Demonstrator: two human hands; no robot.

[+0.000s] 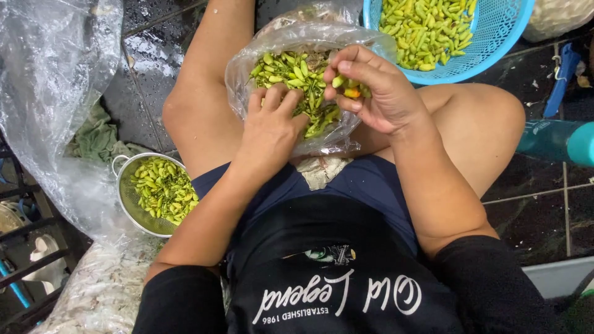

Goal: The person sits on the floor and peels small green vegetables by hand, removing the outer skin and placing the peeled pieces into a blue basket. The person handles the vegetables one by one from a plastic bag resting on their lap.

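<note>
A metal strainer [154,195] of green chillies sits by my left knee. A blue basket [495,37] holds more ahead. A green cloth [99,139] lies on the wet floor [532,179].

floor: dark wet tiles [148,55] | left: clear plastic sheet [49,74] | light: even

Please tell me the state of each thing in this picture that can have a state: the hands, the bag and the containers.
left hand: open, fingers resting in the chillies
right hand: shut on a few chillies
clear plastic bag: open, lying on the lap, partly filled with green chillies
blue basket: upright, holding green chillies
metal strainer: upright on the floor, holding green chillies
tiled floor: dark, looks wet
</note>
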